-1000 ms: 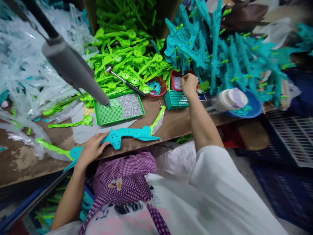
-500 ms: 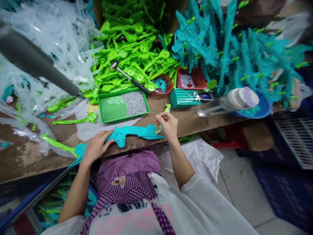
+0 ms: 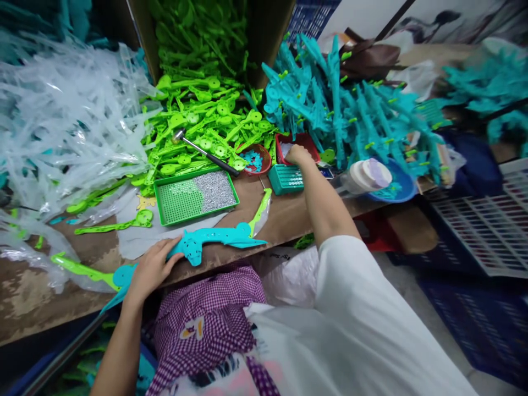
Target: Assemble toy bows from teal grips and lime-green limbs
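My left hand [image 3: 152,269] is closed over the middle of a long turquoise plastic part [image 3: 225,237] at the table's front edge. This part has a face-like piece in its middle and a round disc near each end. Lime green arms, the right one [image 3: 260,212] partly in clear film, extend from both ends. My right hand [image 3: 297,156] reaches into a red basket [image 3: 310,144] of small white pieces [image 3: 284,147]; its fingertips are hidden there. Just in front of that basket stands a teal box [image 3: 284,180] with slots and small metal bits.
A green tray [image 3: 177,203] holds silvery metal pins. Behind it are a hammer [image 3: 210,155], a red bowl [image 3: 266,159] of turquoise bits and heaped green parts [image 3: 198,118]. Bagged parts [image 3: 70,104] fill the left, turquoise parts [image 3: 350,115] the right, beside a clear jar [image 3: 369,175].
My right hand has left the right end of the turquoise part and moved forward into the red basket. My left hand still holds the part. The view has shifted to the right.
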Demonstrator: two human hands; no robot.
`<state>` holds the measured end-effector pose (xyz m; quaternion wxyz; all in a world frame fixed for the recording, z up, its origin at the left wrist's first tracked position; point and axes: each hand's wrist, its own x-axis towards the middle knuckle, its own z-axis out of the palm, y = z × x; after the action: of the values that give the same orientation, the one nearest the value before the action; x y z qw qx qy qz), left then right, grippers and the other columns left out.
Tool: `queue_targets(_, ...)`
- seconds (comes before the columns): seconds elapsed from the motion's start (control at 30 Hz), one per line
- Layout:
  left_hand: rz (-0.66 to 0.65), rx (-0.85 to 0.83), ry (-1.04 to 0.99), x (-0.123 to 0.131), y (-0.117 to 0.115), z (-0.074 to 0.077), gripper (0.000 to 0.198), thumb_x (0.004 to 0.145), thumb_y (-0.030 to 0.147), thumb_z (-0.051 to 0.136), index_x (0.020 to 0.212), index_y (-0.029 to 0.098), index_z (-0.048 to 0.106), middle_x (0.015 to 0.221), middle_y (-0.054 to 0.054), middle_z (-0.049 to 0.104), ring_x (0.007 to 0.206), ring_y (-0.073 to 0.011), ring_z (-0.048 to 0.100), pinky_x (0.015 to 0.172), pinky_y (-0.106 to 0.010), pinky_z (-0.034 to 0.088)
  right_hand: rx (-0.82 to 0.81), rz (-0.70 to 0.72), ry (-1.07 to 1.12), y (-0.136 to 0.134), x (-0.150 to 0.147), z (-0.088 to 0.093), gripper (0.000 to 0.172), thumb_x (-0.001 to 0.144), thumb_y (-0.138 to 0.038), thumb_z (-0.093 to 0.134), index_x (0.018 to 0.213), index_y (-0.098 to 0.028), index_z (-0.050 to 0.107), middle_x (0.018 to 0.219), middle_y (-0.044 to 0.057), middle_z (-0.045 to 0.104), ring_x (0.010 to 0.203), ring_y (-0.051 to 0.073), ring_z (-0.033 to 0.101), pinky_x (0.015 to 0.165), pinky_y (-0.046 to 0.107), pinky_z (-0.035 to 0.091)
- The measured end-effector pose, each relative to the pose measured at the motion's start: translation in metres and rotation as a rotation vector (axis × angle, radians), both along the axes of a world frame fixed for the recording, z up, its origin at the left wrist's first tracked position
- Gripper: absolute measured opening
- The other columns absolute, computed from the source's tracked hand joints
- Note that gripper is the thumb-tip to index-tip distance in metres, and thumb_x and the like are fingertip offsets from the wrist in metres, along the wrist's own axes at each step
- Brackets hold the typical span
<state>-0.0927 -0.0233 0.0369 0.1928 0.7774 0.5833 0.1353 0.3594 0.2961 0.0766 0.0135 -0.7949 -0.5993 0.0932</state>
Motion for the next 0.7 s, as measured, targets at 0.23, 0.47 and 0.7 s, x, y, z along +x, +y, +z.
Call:
queue_targets(0.23, -0.019, -0.022, -0.001, -0.002, 0.003, -0.002, 0.051, 0.097, 0.052, 0.042, 0.14, 0.025, 0.05, 0.126, -0.009, 0.064, 0.113, -0.026, 0.062, 0.097, -0.041, 0.049, 0.151, -0.151, 0.032, -0.018, -0.001, 0.01, 0.039, 0.087, -0.032, 0.059, 0.117, -0.007, 0.065, 0.125, 0.028, 0.06, 0.121, 0.039, 0.054, 0.098, 0.053, 0.042)
queue_targets(0.47, -0.031, -0.023, 0.004, 0.002, 0.002, 0.005, 0.051, 0.098, 0.05, 0.041, 0.142, 0.025, 0.048, 0.122, -0.01, 0.064, 0.111, -0.0258, 0.062, 0.095, -0.04, 0.05, 0.41, -0.125, 0.143, -0.051, -0.013, 0.014, 0.032, 0.094, -0.04, 0.048, 0.098, -0.012, 0.065, 0.101, 0.02, 0.07, 0.107, 0.034, 0.064, 0.094, 0.053, 0.047)
queue_targets(0.7, -0.021, -0.051, 0.038, 0.003, 0.0, 0.006, 0.052, 0.099, 0.048, 0.041, 0.144, 0.023, 0.045, 0.124, -0.01, 0.062, 0.11, -0.026, 0.061, 0.095, -0.04, 0.049, 0.164, 0.276, 0.958, -0.216, -0.157, 0.005, 0.04, 0.084, -0.06, 0.06, 0.069, -0.024, 0.05, 0.057, -0.002, 0.059, 0.046, 0.015, 0.056, 0.047, 0.028, 0.043)
